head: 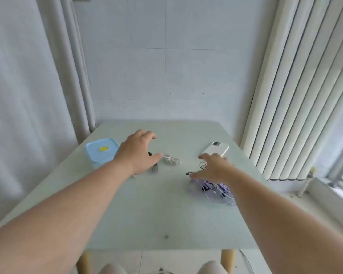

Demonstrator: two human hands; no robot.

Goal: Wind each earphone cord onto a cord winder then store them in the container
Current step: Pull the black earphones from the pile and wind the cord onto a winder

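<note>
Pale worktop [147, 210] against a tiled wall. The left hand [136, 153] hovered with fingers spread and empty, just beside the white cord winder [171, 159]. The right hand [214, 169] was splayed, gripping nothing, over the tangled earphone cords [212, 189]. The lidded container [102, 151] sat far left. Best bet: tease one cord free before winding.

I see a pale green bench [156, 204] against a white tiled wall [147, 76], a curtain [18, 95] on the left and vertical blinds [305, 95] on the right.
</note>
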